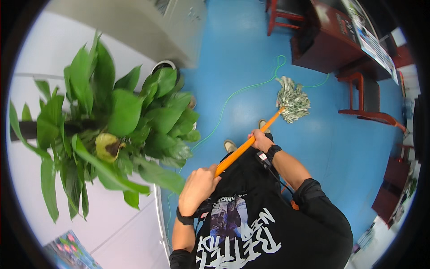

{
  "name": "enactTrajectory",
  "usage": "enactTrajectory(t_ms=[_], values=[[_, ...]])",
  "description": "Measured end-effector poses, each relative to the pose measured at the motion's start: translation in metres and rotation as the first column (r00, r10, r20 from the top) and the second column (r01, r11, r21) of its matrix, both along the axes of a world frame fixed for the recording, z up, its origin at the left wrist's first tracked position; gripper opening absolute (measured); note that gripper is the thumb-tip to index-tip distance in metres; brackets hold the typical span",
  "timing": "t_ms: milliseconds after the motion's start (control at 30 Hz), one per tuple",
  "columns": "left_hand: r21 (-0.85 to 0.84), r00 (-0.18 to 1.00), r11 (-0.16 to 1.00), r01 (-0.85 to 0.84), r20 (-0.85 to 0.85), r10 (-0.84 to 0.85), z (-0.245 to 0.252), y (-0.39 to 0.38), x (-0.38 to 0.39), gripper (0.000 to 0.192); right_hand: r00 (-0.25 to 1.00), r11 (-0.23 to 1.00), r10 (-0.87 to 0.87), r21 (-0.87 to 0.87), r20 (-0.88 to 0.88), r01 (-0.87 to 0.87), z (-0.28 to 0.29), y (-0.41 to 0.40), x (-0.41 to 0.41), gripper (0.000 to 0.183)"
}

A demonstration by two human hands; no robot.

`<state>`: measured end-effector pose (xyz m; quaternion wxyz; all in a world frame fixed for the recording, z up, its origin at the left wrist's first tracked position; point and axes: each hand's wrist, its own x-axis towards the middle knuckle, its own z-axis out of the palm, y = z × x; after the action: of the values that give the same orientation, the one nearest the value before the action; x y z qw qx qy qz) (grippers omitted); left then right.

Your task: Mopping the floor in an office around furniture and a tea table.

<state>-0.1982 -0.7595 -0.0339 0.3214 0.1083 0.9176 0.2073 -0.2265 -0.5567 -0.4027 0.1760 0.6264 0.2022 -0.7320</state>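
Both hands grip the orange handle of a mop. My left hand is wrapped around its upper end, close to my body. Farther down the shaft, my right hand closes around it. The mop head, a bundle of grey-white fabric strips, rests spread on the blue floor ahead of my feet and a little to the right. A thin green cable runs over the floor and passes close to the mop head's far side.
Broad-leaved potted plants crowd the left side beside a white surface. A dark red wooden desk stands at the far right. One wooden chair is right of the mop head; another chair is farther off. A grey cabinet stands far left.
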Motion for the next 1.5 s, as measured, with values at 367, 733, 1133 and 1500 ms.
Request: enactTrajectory(t_ms=[367,733,1133,1500], values=[[-0.336,0.943,0.881,-0.332,-0.102,0.317,0.109,-0.098,0.107,0.034,0.817,0.762,0.571,-0.322,-0.074,-0.562,0.047,-0.190,0.046,0.011],[-0.236,0.940,0.910,-0.341,-0.088,0.330,0.123,-0.107,0.094,0.037,0.928,0.864,0.369,-0.350,-0.050,-0.363,0.078,-0.186,0.071,0.006],[-0.047,1.000,0.999,0.026,0.009,-0.025,-0.017,0.023,0.056,0.032,0.977,0.954,-0.212,-0.214,0.020,0.212,-0.001,0.023,0.108,0.009],[-0.069,0.961,0.970,0.234,0.165,-0.220,-0.090,0.034,0.113,0.030,0.958,0.955,-0.286,-0.070,0.025,0.287,-0.083,0.012,0.175,0.007]])
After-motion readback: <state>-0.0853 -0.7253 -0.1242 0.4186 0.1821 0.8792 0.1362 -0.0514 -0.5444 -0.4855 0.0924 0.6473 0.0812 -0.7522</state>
